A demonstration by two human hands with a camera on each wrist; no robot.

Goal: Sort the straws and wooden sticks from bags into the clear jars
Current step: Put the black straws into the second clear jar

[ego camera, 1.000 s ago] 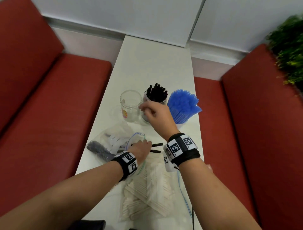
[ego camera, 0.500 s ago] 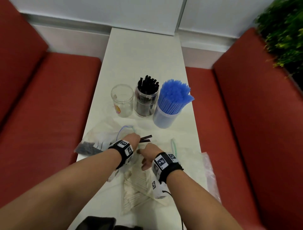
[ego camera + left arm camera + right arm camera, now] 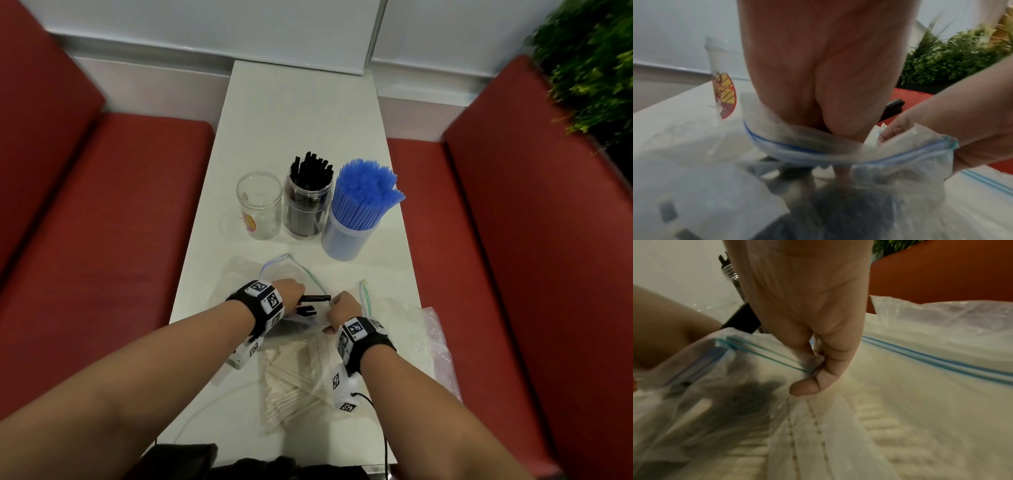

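My left hand reaches into the mouth of a clear zip bag and grips a few black straws that stick out to the right. More black straws show dark through the bag. My right hand pinches the bag's zip edge between thumb and fingers. Further back stand an empty clear jar, a jar of black straws and a jar of blue straws. A bag of wooden sticks lies under my wrists.
Another flat clear bag lies at the table's right edge. Red bench seats flank the narrow white table. A green plant stands at the far right. A cable hangs from my right wrist.
My right hand has come back from the black-straw jar to the bag and now pinches its zip edge. My left hand stays at the bag with black straws in it.
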